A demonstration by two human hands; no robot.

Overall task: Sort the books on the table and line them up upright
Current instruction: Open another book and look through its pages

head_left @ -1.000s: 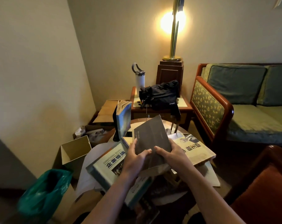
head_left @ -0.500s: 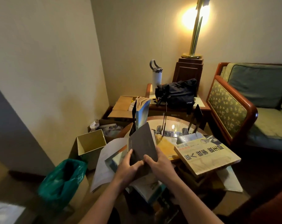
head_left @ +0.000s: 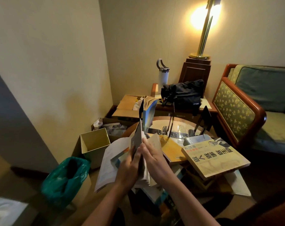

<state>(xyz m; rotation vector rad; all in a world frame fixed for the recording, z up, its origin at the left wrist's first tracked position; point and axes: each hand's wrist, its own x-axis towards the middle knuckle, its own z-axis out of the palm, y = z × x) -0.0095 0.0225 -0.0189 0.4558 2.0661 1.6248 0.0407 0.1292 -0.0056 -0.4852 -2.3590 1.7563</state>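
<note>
Clasping grey paperback (head_left: 136,138) (thin, matte), both hands (head_left: 130,167) (head_left: 153,159)

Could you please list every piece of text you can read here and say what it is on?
"LIPANO", last letter unsure: white tag on the black bag.
Large Chinese characters, upside down to the camera: cover of the tan book; I cannot read them reliably.
All other print: too small or blurred.

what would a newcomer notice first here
The glowing lamp in the far right corner draws the eye first. In the middle, the left hand and right hand hold a grey book upright over the cluttered table, and a big yellowed book lies flat to their right.
</note>
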